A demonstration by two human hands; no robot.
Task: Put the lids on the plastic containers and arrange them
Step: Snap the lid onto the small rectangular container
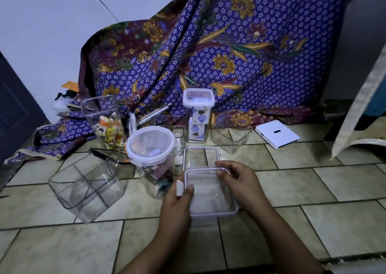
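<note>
- The floor (313, 190) is laid with pale, marbled square tiles, dark grout lines running from near to far.
- A plain white wall (52, 23) stands at the far left, dim and bluish.
- A dark panelled door (14, 106) fills the left edge.
- A large purple batik cloth (229, 54), with small white flowers and gold leaves, hangs across the far middle; its hem spills onto the tiles at the far left.
- A flat white box (276, 133) lies on the tiles at the far right, near the cloth's hem.
- A pale strip of fabric (359, 106) hangs slanting at the right edge.
- The light is low and cool.
</note>
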